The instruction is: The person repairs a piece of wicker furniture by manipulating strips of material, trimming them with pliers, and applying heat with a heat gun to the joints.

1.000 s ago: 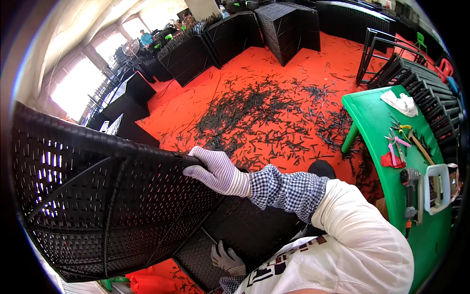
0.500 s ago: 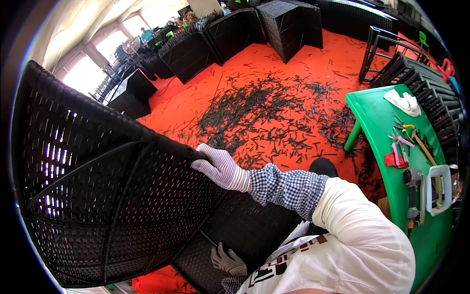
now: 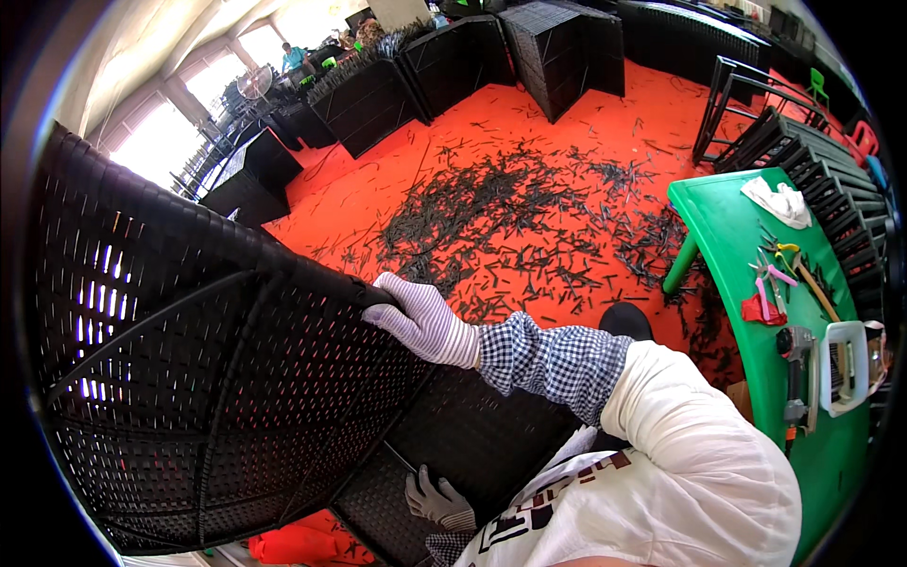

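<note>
A large black woven wicker furniture piece, with frame bars across its underside, fills the left side, tilted up. My right hand, in a striped glove with a checked oversleeve, is closed round its rim, thumb on the near side. Lower down, my left hand, in a grey glove, lies with fingers apart against a woven panel that joins the tilted part. My body in a white shirt covers part of that panel.
Black strip offcuts litter the red floor. On the right, a green table bears a cloth, pliers, a hammer, a power tool and a white basket. Black frames stack behind it; woven pieces stand farther off.
The tilted woven piece and my right hand on its rim have shifted very slightly left. My left hand stays almost where it was.
</note>
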The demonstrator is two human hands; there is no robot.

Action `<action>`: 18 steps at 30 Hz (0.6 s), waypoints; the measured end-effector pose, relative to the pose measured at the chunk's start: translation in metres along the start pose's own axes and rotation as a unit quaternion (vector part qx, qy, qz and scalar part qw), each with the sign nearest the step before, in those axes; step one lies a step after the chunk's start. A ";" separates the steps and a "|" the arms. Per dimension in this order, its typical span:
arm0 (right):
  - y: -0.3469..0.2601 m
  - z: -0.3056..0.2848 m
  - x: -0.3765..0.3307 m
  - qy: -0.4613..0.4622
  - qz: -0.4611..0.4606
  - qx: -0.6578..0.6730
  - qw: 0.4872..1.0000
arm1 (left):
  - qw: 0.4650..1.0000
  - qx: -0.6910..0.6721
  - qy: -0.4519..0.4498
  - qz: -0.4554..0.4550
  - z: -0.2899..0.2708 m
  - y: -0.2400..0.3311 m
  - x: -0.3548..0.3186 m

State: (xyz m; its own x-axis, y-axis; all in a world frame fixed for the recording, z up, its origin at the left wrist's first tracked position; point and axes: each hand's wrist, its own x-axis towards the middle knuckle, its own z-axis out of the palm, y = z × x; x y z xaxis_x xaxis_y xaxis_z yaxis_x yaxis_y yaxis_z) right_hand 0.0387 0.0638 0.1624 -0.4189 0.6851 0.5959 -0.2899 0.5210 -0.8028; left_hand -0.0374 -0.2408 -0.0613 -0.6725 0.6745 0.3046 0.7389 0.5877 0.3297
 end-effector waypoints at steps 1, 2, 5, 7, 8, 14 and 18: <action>0.002 0.001 0.001 0.004 -0.006 -0.001 1.000 | 1.000 0.002 -0.001 0.003 0.000 0.000 0.001; 0.002 0.001 0.002 0.009 -0.012 -0.003 1.000 | 1.000 0.001 0.000 0.003 0.000 0.000 0.003; 0.001 0.001 0.003 0.006 -0.005 -0.004 1.000 | 1.000 -0.003 -0.002 0.010 -0.002 0.001 0.004; -0.001 0.000 0.001 0.007 -0.010 -0.011 1.000 | 1.000 -0.002 -0.001 0.008 -0.004 0.002 0.003; -0.002 -0.001 0.001 0.009 -0.016 -0.017 1.000 | 1.000 -0.003 0.000 0.008 -0.005 0.003 0.003; -0.027 -0.022 -0.005 0.047 -0.025 -0.031 0.998 | 0.999 -0.020 -0.010 0.025 -0.007 0.021 0.003; -0.045 -0.066 -0.015 0.096 -0.052 -0.089 0.990 | 0.993 -0.070 -0.043 0.089 -0.014 0.048 0.013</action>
State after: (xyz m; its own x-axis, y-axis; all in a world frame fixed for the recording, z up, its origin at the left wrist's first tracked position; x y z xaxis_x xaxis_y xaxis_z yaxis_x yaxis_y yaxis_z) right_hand 0.1145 0.0635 0.1915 -0.2194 0.6980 0.6817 -0.1586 0.6639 -0.7308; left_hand -0.0115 -0.2105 -0.0288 -0.5207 0.8015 0.2939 0.8284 0.3912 0.4009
